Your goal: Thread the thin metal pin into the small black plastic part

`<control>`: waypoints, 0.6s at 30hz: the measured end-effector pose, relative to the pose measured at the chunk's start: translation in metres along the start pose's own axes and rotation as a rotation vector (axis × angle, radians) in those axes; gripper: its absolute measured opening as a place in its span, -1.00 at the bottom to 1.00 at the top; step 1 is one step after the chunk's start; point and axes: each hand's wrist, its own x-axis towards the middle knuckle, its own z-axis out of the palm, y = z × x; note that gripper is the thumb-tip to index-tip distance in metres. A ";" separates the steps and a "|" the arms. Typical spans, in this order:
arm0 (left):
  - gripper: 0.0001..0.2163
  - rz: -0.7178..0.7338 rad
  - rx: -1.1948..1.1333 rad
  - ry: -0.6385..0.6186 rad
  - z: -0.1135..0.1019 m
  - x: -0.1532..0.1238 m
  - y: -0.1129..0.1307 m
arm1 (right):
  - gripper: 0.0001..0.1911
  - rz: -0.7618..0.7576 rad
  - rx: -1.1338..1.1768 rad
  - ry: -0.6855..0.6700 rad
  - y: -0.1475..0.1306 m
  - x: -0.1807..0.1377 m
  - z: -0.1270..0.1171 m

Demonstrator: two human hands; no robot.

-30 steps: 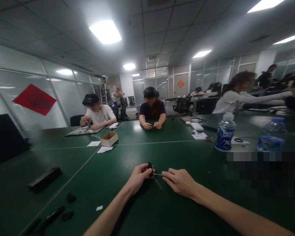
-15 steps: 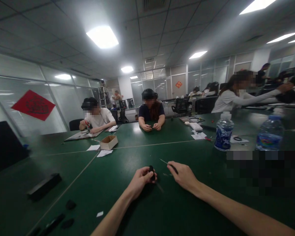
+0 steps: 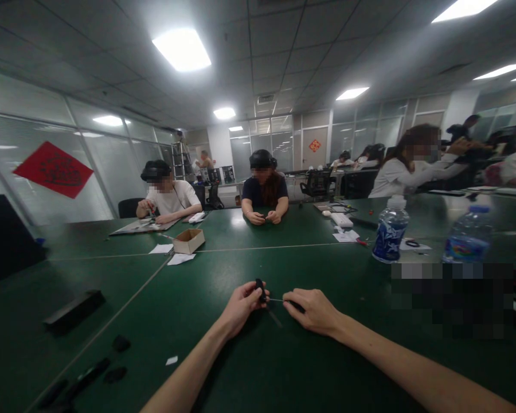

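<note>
Over the green table, my left hand (image 3: 242,307) is closed around a small black part (image 3: 260,289), held upright between thumb and fingers. Its exact kind is too small to tell. My right hand (image 3: 312,308) grips the dark handle of a screwdriver (image 3: 277,300), whose thin metal shaft points left. The shaft's tip reaches the black part at my left fingertips; whether it sits in a hole I cannot tell. Several black pieces (image 3: 115,374) lie on the table near my left forearm, beside a small white scrap (image 3: 171,361).
A long black block (image 3: 74,310) lies to the left. Ahead stands an open cardboard box (image 3: 188,241) by white papers. Two bottles, one blue-labelled (image 3: 389,229) and one clear (image 3: 468,234), stand at the right. Co-workers (image 3: 264,192) sit across the green table (image 3: 223,355).
My right hand has moved the screwdriver left and levelled it, so its tip now meets the black part. My left hand keeps its hold. The view has shifted slightly.
</note>
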 end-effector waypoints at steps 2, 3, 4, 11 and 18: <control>-0.61 -0.001 -0.012 0.009 0.000 0.000 0.000 | -0.68 0.008 0.007 0.004 -0.001 0.000 -0.001; -0.59 0.001 -0.014 0.012 0.000 -0.001 0.001 | -0.67 0.012 0.005 0.003 -0.001 0.000 -0.001; -0.55 0.004 -0.013 0.014 0.001 -0.001 0.001 | -0.67 0.014 0.000 -0.002 -0.001 0.000 -0.001; -0.50 0.015 0.036 0.004 0.000 -0.002 0.000 | -0.69 0.000 -0.065 -0.027 -0.001 0.000 -0.001; -0.55 0.030 0.089 -0.007 0.001 -0.004 0.003 | -0.69 0.001 -0.161 -0.045 -0.003 -0.002 -0.001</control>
